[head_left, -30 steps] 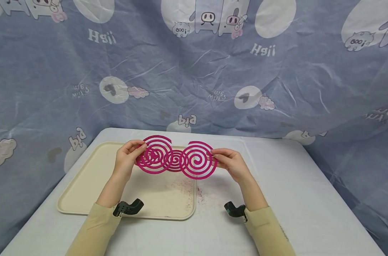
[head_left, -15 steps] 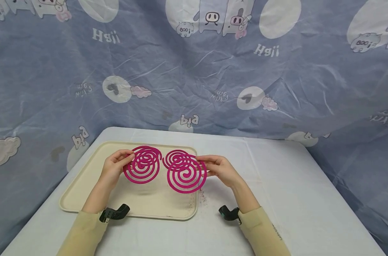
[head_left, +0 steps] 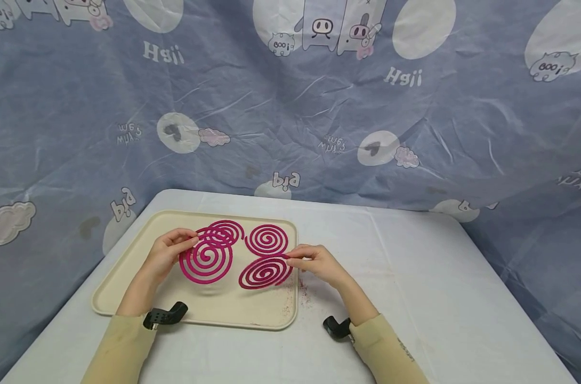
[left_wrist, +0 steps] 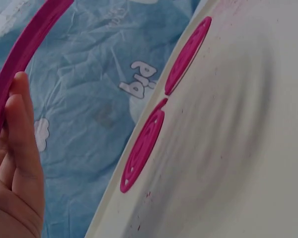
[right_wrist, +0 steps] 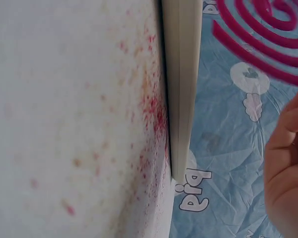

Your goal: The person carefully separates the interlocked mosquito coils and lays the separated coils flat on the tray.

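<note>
Between the thumb and fingers of my left hand is a magenta mosquito coil, tilted above the cream tray. My right hand pinches another mosquito coil by its right edge, lying nearly level over the tray's right part. Two more coils rest on the tray near its back rim: a back-right coil and a back-left coil, which the left-held one partly overlaps in the head view. Both resting coils also show in the left wrist view, the nearer coil below the farther coil.
Reddish crumbs are scattered on the white table beside the tray's right edge, and a few specks lie on the tray. A blue patterned cloth hangs behind and around the table.
My hands have moved left and slightly down, and the two held coils have come apart. The right one has tipped from upright to nearly level. Both hands keep their hold.
</note>
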